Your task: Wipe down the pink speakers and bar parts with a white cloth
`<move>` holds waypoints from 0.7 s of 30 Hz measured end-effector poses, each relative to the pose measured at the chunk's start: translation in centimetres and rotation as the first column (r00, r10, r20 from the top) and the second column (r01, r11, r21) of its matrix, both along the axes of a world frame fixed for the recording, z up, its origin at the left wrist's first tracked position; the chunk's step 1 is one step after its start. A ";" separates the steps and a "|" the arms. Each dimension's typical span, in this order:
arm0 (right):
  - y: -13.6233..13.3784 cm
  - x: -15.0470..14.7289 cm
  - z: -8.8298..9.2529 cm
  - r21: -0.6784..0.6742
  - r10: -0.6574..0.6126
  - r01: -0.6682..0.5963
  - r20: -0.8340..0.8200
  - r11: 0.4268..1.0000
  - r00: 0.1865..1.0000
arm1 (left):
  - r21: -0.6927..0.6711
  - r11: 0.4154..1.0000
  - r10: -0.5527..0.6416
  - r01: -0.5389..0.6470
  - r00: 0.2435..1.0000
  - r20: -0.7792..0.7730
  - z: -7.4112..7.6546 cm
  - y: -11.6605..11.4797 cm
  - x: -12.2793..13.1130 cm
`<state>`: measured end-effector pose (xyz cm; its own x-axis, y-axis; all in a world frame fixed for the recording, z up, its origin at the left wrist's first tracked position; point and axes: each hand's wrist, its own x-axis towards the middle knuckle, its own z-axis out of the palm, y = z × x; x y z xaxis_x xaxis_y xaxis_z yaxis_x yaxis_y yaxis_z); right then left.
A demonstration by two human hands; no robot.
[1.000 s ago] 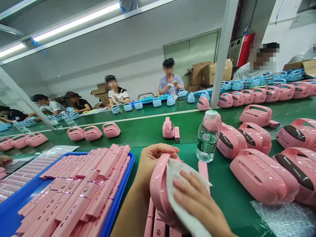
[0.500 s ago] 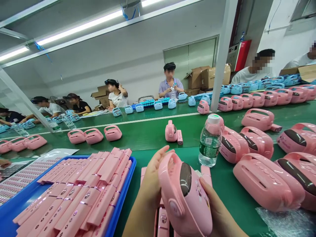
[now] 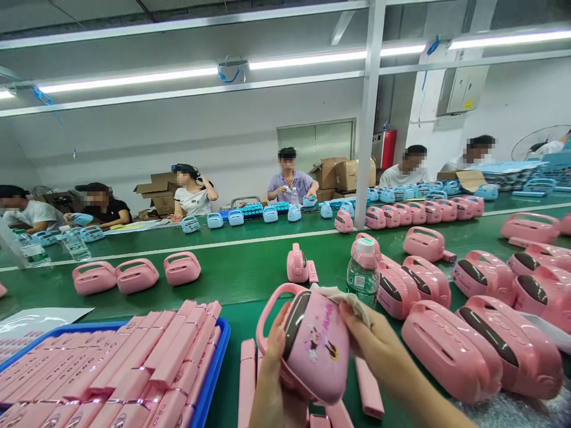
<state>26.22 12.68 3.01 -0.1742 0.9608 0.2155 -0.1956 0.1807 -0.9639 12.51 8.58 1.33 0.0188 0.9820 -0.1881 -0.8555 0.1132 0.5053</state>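
Observation:
My left hand [image 3: 274,362] is closed round the handle side of a pink portable speaker [image 3: 323,362], whose front has a dark window and cartoon stickers. The speaker is tilted, its printed front towards me. My right hand [image 3: 370,336] pinches a white cloth [image 3: 334,293] against the speaker's upper right edge. Below them, pink bar-shaped pieces [image 3: 369,389] lie on the green bench [image 3: 232,321], partly hidden by my hands and the speaker.
A blue tray [image 3: 223,342] piled with pink bars stands at left. Several pink speakers [image 3: 450,351] crowd the right side. A water bottle [image 3: 363,279] stands just beyond my hands. Across the green belt [image 3: 241,261], several people sit among blue speakers [image 3: 270,214].
The speaker has turned so its printed front faces me. My left hand now grips its handle side, and my right hand has brought the cloth to its upper edge. The view has levelled.

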 end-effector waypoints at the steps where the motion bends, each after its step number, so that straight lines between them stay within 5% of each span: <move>1: 0.5 0.7 1.1 0.056 -0.029 0.025 0.081 0.998 0.996 | -0.035 0.999 0.016 -0.016 1.000 0.027 0.1 0.0 -0.3; 3: 1.9 2.2 3.5 0.226 -0.234 0.193 0.169 0.955 0.957 | -0.051 0.997 0.058 -0.055 0.996 0.070 0.2 -0.1 -0.8; 5: 4.1 3.8 5.4 0.608 -0.627 0.412 0.186 0.679 0.757 | -0.026 0.996 0.089 -0.087 0.991 0.103 0.1 -0.1 -1.2; 6: 5.4 4.5 5.8 0.663 -0.673 0.418 0.179 0.621 0.718 | -0.015 0.996 0.094 -0.093 0.989 0.118 0.0 0.0 -1.3; 8: 8.2 5.5 5.5 0.695 -0.673 0.365 0.231 0.619 0.702 | -0.006 0.995 0.101 -0.101 0.984 0.144 -0.2 0.2 -1.4; 10: 10.7 6.1 4.2 0.661 -0.645 0.321 0.325 0.678 0.691 | -0.004 0.993 0.113 -0.114 0.977 0.183 -0.2 0.2 -1.4; 14: 14.0 7.2 1.8 0.569 -0.694 0.457 0.312 0.683 0.648 | -0.034 0.991 0.137 -0.133 0.958 0.254 0.7 0.0 -1.3; 19: 16.5 9.6 3.7 0.313 -0.757 0.725 -0.028 0.614 0.653 | -0.080 0.983 0.179 -0.164 0.947 0.266 0.9 -0.1 -1.0; 21: 17.3 10.5 4.9 0.183 -0.710 0.727 -0.159 0.662 0.686 | -0.081 0.984 0.174 -0.158 0.949 0.261 0.4 0.1 -0.9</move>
